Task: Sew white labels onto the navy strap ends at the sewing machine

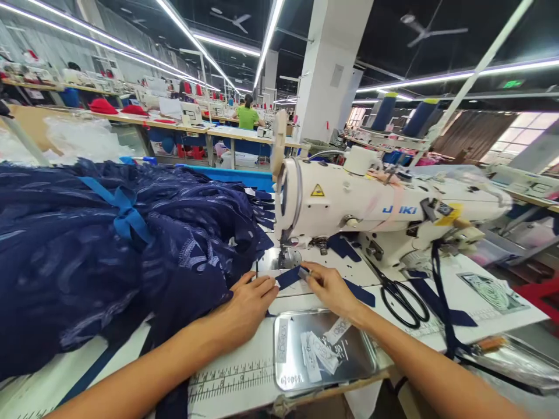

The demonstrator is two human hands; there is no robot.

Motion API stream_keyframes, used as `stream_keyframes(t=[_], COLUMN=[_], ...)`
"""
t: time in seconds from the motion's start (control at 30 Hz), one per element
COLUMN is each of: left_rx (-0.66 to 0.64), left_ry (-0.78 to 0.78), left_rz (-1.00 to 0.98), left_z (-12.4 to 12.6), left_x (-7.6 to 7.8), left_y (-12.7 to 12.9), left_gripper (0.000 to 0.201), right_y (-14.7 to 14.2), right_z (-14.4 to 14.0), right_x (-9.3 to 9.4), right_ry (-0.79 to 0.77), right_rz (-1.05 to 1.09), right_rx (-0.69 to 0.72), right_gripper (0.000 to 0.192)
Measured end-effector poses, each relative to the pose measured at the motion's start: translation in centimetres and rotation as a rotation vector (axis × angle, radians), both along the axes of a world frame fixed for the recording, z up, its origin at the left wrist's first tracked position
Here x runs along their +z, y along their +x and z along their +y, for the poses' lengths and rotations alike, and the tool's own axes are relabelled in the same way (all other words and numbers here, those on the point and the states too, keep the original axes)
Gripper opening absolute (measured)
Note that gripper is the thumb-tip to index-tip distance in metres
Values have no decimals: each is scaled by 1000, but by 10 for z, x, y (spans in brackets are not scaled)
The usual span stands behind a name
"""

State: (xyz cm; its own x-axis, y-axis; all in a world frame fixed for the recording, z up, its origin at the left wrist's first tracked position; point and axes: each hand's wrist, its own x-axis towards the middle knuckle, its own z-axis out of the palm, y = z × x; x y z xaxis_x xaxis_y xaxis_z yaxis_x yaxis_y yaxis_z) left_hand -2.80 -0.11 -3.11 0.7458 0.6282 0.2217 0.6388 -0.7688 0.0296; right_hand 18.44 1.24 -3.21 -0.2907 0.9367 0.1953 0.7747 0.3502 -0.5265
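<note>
In front of the sewing machine's needle [283, 255], a short navy fabric strip [289, 278] lies between my two hands. My right hand [334, 291] pinches its right end between thumb and fingers. My left hand [248, 305] is closed at the strip's left end, with a small white piece at the fingertips; its thumb is mostly hidden. A large bundle of navy patterned garments [183, 233], tied with a blue ribbon [126, 212], lies against my left hand. The white sewing machine [349, 198] stands just beyond my hands.
Below my hands, a metal tray [301, 378] holds several white labels [321, 352]. Black-handled scissors [404, 299] and navy scraps [360, 291] lie to the right. Thread cones [384, 113] stand behind the machine. A person in green [248, 116] sits farther off.
</note>
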Motion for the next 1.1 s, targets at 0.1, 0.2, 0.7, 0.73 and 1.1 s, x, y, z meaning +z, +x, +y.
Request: stream_keyframes(t=[0.1, 0.2, 0.7, 0.73, 1.1], left_rx=[74, 118, -55, -50, 333], left_ry=[-100, -185, 222, 237, -25], left_rz=[57, 115, 153, 146, -456], left_z=[1, 5, 12, 13, -5], left_x=[20, 35, 27, 28, 37], left_y=[9, 16, 20, 22, 39], left_gripper=[22, 18, 42, 41, 9], right_y=[26, 44, 122, 127, 104], right_z=[1, -13, -70, -69, -72], right_x=[3, 10, 27, 27, 18], right_ry=[110, 129, 236, 227, 397], right_rz=[-225, -291, -656, -667, -477], right_rx=[-161, -192, -509, -546, -402], right_gripper=[42, 31, 12, 11, 15])
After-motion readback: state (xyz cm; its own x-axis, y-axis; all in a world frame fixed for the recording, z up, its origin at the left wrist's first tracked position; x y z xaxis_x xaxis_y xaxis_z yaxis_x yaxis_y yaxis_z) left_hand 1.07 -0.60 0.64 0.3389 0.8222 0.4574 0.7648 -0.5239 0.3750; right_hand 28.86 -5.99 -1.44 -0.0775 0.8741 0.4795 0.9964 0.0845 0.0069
